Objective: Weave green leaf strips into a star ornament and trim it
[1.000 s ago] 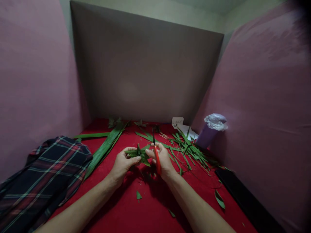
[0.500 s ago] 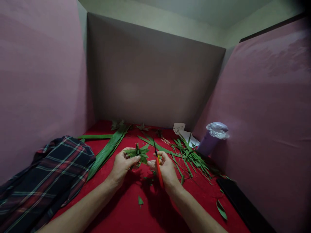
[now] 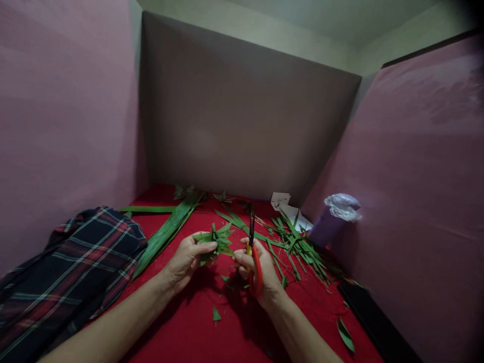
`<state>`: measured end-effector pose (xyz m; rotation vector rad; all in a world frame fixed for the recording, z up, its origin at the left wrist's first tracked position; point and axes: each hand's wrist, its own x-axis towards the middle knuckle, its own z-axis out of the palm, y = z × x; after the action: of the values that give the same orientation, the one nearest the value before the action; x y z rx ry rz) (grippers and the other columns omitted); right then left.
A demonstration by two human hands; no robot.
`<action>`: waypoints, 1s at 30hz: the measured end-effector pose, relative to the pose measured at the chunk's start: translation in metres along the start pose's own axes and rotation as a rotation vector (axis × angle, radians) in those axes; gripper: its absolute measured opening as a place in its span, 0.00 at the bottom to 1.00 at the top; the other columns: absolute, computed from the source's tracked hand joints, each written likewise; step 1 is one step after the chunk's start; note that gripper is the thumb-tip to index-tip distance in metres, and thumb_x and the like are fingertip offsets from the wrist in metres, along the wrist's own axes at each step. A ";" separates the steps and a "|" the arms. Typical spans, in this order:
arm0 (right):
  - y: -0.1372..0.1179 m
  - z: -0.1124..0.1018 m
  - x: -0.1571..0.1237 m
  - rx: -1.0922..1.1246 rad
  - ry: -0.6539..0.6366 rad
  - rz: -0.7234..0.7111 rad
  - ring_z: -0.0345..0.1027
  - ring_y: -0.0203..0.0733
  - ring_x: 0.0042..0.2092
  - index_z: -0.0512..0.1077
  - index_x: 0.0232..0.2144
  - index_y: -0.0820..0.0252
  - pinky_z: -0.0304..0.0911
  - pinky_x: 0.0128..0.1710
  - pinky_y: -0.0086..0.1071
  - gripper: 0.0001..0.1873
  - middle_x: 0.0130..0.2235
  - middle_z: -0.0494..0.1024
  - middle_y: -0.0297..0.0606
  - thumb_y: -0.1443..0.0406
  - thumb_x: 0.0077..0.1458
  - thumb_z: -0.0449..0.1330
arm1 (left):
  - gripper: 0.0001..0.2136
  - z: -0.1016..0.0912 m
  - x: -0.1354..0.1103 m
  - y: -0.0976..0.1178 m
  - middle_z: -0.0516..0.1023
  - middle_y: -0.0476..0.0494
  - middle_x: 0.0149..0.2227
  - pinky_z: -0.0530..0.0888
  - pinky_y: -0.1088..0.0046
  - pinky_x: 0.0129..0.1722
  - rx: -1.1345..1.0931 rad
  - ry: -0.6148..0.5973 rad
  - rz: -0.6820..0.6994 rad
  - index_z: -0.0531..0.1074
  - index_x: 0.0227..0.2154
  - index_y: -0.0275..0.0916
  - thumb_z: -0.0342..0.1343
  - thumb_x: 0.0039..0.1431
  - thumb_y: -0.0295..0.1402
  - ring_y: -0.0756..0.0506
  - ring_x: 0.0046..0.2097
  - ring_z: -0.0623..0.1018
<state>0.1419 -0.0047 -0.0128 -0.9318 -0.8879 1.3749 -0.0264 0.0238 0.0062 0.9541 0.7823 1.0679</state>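
Observation:
A star-shaped piece of folded green leaf with pointed tips is pinched between the thumb and fingers of my left hand. My right hand is closed around red-and-yellow scissors, their dark blades pointing up and away from me. The right thumb and a fingertip reach the lower right tip of the leaf star and seem to pinch it. Below the hands, small leaf scraps lie on the red cloth.
Long leaf blades lie on the left beside a plaid cloth. To the right are a heap of cut leaf strips, white papers, a purple roll in clear plastic and a black bar. More leaf stars sit at the back.
The scissors have turned in my right hand, so the red handle now faces me. My right fingertips have come to the leaf star's tip. The view has shifted slightly.

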 end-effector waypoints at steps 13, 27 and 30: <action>-0.031 -0.015 -0.025 -0.692 -0.092 -0.023 0.56 0.32 0.21 0.71 0.41 0.61 0.51 0.20 0.25 0.24 0.19 0.66 0.28 0.54 0.42 0.64 | 0.14 0.002 -0.001 0.009 0.72 0.50 0.20 0.66 0.78 0.18 0.066 0.186 0.103 0.67 0.27 0.34 0.64 0.39 0.34 0.52 0.19 0.70; -0.031 0.002 -0.049 -1.355 0.005 -0.106 0.49 0.34 0.22 0.66 0.21 0.57 0.43 0.22 0.27 0.11 0.17 0.61 0.28 0.59 0.39 0.63 | 0.21 -0.004 -0.002 0.014 0.73 0.52 0.23 0.70 0.78 0.17 0.171 0.343 0.401 0.65 0.37 0.37 0.65 0.39 0.33 0.50 0.23 0.73; -0.027 0.001 -0.047 -1.325 -0.012 -0.135 0.52 0.35 0.22 0.69 0.21 0.57 0.44 0.22 0.27 0.09 0.17 0.64 0.30 0.58 0.41 0.62 | 0.21 -0.002 -0.003 0.014 0.73 0.52 0.22 0.71 0.76 0.16 0.200 0.338 0.401 0.65 0.37 0.37 0.65 0.40 0.34 0.49 0.22 0.72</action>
<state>0.1511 -0.0513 0.0139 -1.7652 -1.8796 0.5310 -0.0337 0.0238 0.0188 1.1462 1.0133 1.5486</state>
